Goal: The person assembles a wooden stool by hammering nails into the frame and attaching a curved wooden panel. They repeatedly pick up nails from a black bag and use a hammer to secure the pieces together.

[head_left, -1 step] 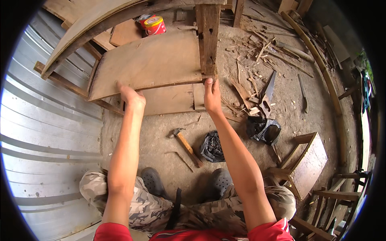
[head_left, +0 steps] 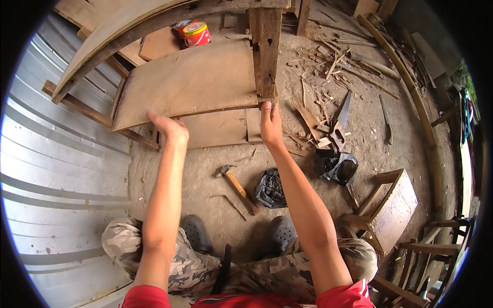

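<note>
A wooden furniture frame stands before me, with a tan plywood panel (head_left: 190, 77) fixed low between its legs. My left hand (head_left: 169, 127) is closed at the panel's front edge, thumb on top; its other fingers are hidden beneath. At the panel's right front corner my right hand (head_left: 270, 122) is closed, thumb up, where the panel meets a rough wooden leg (head_left: 265, 51). Part of its grip is hidden. Below the panel, another flat board (head_left: 215, 129) shows. A claw hammer (head_left: 238, 188) lies on the floor between my forearms, beside a black plastic bag of nails (head_left: 271, 189).
Corrugated metal sheeting (head_left: 61, 174) borders the left side. To the right lie a handsaw (head_left: 341, 123), a second black bag (head_left: 336, 167), wood scraps (head_left: 334, 61) and a long blade (head_left: 386, 119). A small wooden stool (head_left: 393, 210) rests tipped over. Paint cans (head_left: 197, 34) stand behind the panel.
My left wrist and forearm have shifted slightly right, and the left thumb has moved a little down and left along the panel's edge. My right hand stays at the corner.
</note>
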Demonstrator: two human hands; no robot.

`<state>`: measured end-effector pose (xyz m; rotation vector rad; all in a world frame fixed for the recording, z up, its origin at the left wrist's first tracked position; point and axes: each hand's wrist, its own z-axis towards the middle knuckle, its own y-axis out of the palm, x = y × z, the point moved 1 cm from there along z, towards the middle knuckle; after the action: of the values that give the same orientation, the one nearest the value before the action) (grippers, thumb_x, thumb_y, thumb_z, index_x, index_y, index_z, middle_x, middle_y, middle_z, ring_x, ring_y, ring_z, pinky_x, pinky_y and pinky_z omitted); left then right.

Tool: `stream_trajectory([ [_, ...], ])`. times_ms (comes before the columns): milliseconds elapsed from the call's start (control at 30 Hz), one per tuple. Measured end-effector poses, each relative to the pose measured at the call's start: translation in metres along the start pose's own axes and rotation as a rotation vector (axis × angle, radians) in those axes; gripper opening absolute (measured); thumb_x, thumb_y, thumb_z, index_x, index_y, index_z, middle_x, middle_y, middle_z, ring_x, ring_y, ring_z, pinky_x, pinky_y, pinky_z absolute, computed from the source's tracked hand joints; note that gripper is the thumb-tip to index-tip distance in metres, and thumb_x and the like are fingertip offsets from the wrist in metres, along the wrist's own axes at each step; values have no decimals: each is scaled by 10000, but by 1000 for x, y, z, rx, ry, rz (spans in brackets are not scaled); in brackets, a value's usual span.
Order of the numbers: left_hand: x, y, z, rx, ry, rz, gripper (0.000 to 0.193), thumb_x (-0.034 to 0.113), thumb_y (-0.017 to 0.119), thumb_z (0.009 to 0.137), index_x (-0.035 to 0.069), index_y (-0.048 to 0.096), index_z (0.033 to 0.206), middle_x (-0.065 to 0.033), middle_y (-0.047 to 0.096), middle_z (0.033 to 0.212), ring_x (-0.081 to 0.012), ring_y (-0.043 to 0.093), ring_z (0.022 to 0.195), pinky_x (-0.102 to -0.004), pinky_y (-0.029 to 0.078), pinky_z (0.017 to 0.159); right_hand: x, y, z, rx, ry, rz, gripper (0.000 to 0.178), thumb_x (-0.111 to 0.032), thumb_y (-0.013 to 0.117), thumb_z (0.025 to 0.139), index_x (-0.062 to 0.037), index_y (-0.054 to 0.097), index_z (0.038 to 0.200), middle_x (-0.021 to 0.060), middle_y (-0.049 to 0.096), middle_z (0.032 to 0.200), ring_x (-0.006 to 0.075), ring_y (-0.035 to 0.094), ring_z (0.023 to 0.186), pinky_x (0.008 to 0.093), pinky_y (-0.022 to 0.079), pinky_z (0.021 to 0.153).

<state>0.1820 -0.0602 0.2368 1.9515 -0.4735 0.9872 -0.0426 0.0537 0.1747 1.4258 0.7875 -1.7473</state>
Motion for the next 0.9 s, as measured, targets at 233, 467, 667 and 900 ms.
stream_trajectory([
  [233,-160,-103,24,-813,218,997,570,443,472,1004,90,434,1449,-165,590,1350,-307,629,1130,-409,474,1010,-11,30,11,-73,-18,-43,773,-627,352,1008,30,380,1414,272,516,1342,393,481,1273,422,356,1078],
  [467,-194,-95,-28,-1489,937,1857,697,185,625,863,133,358,1505,-76,317,1589,-288,296,1441,-526,295,1142,-9,-15,-9,11,147,-217,802,-620,356,1009,55,345,1443,297,490,1405,387,450,1344,393,337,1109],
  [667,-195,-77,-31,-1572,926,1850,640,59,571,860,149,427,1478,-54,354,1573,-289,366,1404,-547,321,1123,74,-39,-80,-49,422,-654,471,-453,534,999,8,631,1011,153,708,877,231,690,794,404,535,733],
  [900,-186,-57,-7,-1603,870,1728,523,148,700,838,181,571,1344,-37,497,1408,-233,474,1294,-478,425,1019,99,49,-169,-779,641,-1099,560,-518,645,883,-66,570,1207,191,682,1124,364,661,1060,452,543,862],
])
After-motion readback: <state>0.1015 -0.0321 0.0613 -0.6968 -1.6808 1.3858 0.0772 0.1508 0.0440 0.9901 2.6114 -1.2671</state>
